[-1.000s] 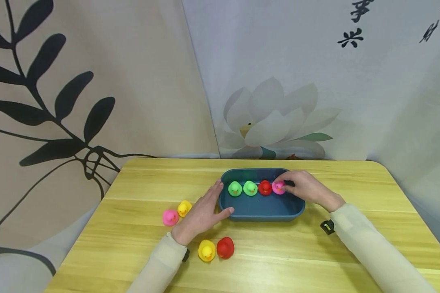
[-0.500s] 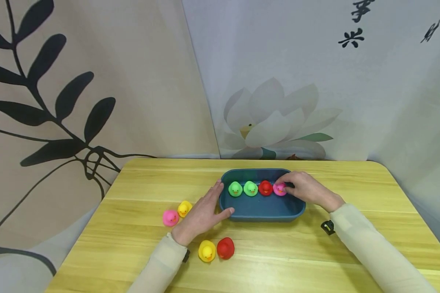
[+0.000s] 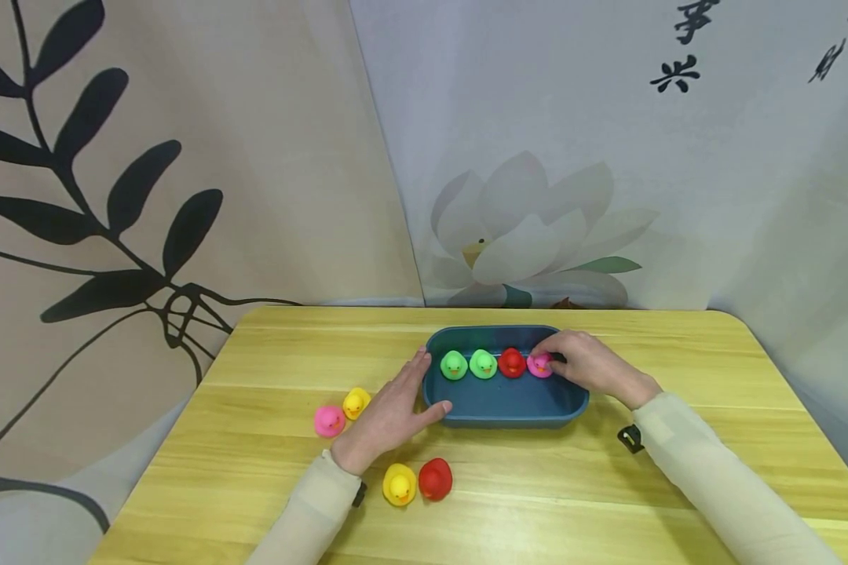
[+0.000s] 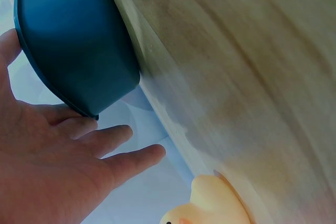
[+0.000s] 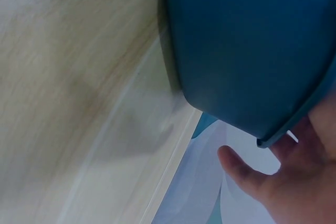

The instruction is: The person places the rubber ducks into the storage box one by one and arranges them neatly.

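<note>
We see the right grip (image 3: 593,362) pinching a pink duck (image 3: 539,366) inside the blue tray (image 3: 509,406), near its right end, just beside a red duck (image 3: 512,363). The tray stands near the back edge of the bench (image 3: 608,486). The left grip (image 3: 392,412) is released, its straight fingers touching the tray's left end. Toward the bench's left edge we find another pink duck (image 3: 329,421).

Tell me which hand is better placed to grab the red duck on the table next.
Left, probably: the left hand holds no duck, only touches the tray, and is nearer that red duck. The right hand is farther off and pinches a pink duck in the tray.
</note>
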Tool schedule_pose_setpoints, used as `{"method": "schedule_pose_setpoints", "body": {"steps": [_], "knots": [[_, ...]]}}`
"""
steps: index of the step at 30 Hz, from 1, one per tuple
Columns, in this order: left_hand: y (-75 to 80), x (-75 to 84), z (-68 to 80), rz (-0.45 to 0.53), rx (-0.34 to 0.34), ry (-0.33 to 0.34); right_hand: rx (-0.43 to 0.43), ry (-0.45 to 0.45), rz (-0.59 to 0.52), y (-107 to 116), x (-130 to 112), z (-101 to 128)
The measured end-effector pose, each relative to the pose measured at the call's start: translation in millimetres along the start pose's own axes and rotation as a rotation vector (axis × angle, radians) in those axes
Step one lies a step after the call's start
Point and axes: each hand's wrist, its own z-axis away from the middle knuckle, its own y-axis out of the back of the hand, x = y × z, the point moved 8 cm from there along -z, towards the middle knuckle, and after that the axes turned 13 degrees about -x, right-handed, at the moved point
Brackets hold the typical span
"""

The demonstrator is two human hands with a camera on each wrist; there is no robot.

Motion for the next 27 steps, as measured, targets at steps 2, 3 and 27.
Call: {"method": "schedule_pose_setpoints", "body": {"steps": [2, 3, 27], "knots": [[-0.1, -0.1, 0.0, -0.002, -0.001, 0.000, 0.000, -0.001, 0.006, -0.4, 0.4, 0.0], [-0.1, -0.2, 0.0, -0.001, -0.001, -0.001, 0.000, -0.001, 0.007, -0.5, 0.6, 0.0], [-0.1, -1.7, -0.9, -0.008, -0.002, -0.002, 0.167, -0.062, -0.099, 18.1, -8.4, 35.2]]}}
